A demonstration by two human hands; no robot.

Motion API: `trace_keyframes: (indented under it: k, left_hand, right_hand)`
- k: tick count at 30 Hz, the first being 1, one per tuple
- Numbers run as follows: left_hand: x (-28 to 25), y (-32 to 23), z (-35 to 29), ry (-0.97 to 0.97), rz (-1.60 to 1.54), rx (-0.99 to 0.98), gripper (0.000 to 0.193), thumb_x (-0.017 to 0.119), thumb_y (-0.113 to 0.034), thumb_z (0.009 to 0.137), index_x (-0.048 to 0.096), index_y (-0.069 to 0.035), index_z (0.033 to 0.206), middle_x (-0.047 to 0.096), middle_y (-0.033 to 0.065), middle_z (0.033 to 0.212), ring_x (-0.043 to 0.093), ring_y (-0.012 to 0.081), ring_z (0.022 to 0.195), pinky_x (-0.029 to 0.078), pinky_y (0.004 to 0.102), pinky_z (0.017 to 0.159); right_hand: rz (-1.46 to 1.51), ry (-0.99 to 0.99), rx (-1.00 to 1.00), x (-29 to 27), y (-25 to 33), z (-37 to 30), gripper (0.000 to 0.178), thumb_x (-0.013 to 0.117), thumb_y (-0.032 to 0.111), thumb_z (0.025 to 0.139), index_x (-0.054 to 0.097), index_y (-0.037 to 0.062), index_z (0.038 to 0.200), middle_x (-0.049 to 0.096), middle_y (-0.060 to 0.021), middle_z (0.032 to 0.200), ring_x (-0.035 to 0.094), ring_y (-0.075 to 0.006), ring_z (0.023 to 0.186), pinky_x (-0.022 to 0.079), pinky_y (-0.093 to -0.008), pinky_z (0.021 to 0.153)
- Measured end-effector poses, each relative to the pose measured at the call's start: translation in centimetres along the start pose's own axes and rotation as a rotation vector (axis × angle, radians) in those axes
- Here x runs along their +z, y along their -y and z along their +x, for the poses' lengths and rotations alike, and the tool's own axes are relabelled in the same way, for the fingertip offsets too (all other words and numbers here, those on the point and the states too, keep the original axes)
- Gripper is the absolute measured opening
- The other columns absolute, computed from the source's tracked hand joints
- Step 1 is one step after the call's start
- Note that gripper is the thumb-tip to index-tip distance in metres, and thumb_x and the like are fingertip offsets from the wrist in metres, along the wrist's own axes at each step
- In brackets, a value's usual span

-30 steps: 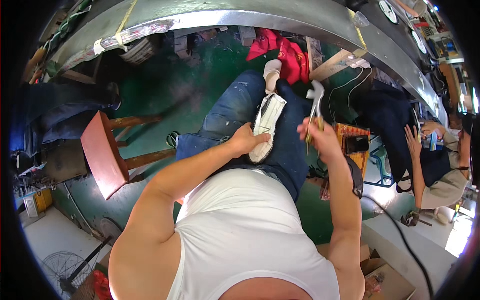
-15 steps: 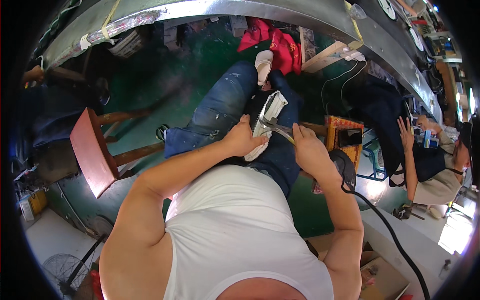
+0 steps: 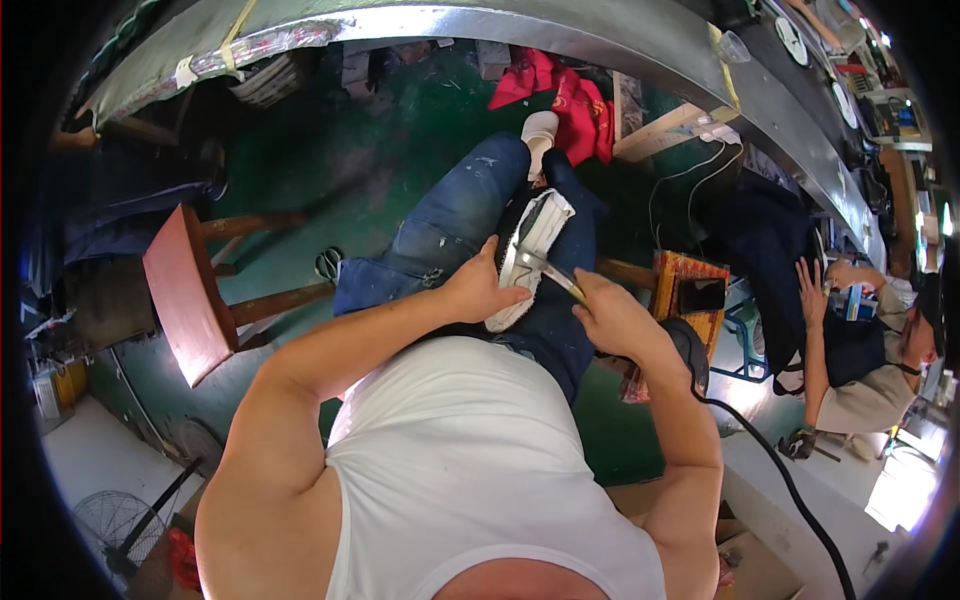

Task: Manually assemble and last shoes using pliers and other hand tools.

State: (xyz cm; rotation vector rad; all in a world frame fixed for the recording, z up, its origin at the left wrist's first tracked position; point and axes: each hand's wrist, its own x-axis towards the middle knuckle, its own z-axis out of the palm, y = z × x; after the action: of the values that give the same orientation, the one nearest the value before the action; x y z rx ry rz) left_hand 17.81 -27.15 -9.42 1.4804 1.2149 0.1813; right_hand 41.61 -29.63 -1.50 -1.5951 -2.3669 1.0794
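A long, narrow white shoe (image 3: 546, 226) lies across my thighs, its dark rim dotted along one side. My left hand (image 3: 478, 288) grips its near left part, thumb pressed on top of it. Fingers wrapped round the handle, my right hand (image 3: 618, 312) holds a hammer (image 3: 558, 277) from the right. The metal hammer head rests on or just over the middle of the shoe; I cannot tell if they touch.
A red-brown stool (image 3: 190, 295) and scissors (image 3: 328, 264) are to my left. A metal bench (image 3: 450, 22) crosses ahead, with red cloth (image 3: 578, 115) beneath. At right are a phone (image 3: 702, 295) on an orange patterned surface, a black cable (image 3: 780, 465) and a co-worker (image 3: 870, 370).
The hammer head has shifted a little toward me and to the left along the shoe. My right hand has moved slightly left with it. My left hand keeps its hold.
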Motion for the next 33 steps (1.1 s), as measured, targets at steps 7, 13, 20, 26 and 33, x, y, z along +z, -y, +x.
trace_keyframes:
  k: [7, 13, 20, 26, 33]
  left_hand:
    - [0.4, -0.7, -0.8, 0.003, 0.156, 0.114, 0.106, 0.073, -0.037, 0.083, 0.007, 0.017, 0.147, 0.03, 0.0395, 0.145, 0.047, 0.0399, 0.13, 0.041, 0.0375, 0.107]
    - [1.3, 2.1, 1.9, 0.03, -1.101, -0.104, 0.07, 0.04, -0.045, 0.102, 0.02, -0.003, 0.154, 0.032, 0.0116, 0.155, 0.03, 0.0207, 0.142, 0.03, 0.0341, 0.112]
    - [1.4, -0.2, 3.6, -0.465, -0.22, -0.252, 0.057, 0.023, -0.044, 0.104, 0.056, -0.008, 0.134, 0.06, 0.0283, 0.122, 0.053, 0.0459, 0.118, 0.041, 0.0477, 0.103]
    - [1.4, 0.2, 2.5, -0.495, -0.126, -0.14, 0.053, 0.025, -0.041, 0.104, 0.048, -0.01, 0.141, 0.06, 0.0291, 0.12, 0.055, 0.0471, 0.113, 0.043, 0.0502, 0.1]
    - [1.8, -0.6, 1.5, -0.363, -0.001, -0.035, 0.052, 0.034, -0.035, 0.104, 0.031, -0.015, 0.152, 0.055, 0.0315, 0.127, 0.061, 0.0498, 0.1, 0.049, 0.0511, 0.091]
  right_hand:
    - [-0.322, 0.557, 0.217, -5.7, 4.5, 3.7, 0.031, 0.06, 0.016, 0.089, 0.057, -0.009, 0.107, 0.067, -0.0267, 0.094, 0.065, -0.0423, 0.093, 0.05, -0.0476, 0.084]
    - [-0.111, 0.329, 0.169, -0.7, 1.2, 2.2, 0.027, 0.062, 0.02, 0.089, 0.056, -0.0036, 0.102, 0.066, -0.0256, 0.092, 0.064, -0.0421, 0.089, 0.05, -0.0491, 0.078]
    - [0.031, -0.147, 0.169, 6.2, 1.7, 1.0, 0.026, 0.063, 0.017, 0.086, 0.053, 0.0011, 0.104, 0.063, -0.0224, 0.092, 0.063, -0.0418, 0.088, 0.05, -0.0494, 0.077]
    - [-0.145, -0.022, 0.102, 1.6, 0.6, 0.6, 0.051, 0.062, 0.013, 0.086, 0.046, -0.0078, 0.13, 0.062, -0.0257, 0.107, 0.062, -0.0426, 0.101, 0.049, -0.0452, 0.092]
    - [-0.217, -0.112, 0.279, 2.7, 0.4, 0.9, 0.047, 0.061, 0.014, 0.089, 0.047, -0.0043, 0.129, 0.061, -0.026, 0.115, 0.062, -0.0431, 0.101, 0.049, -0.0484, 0.086]
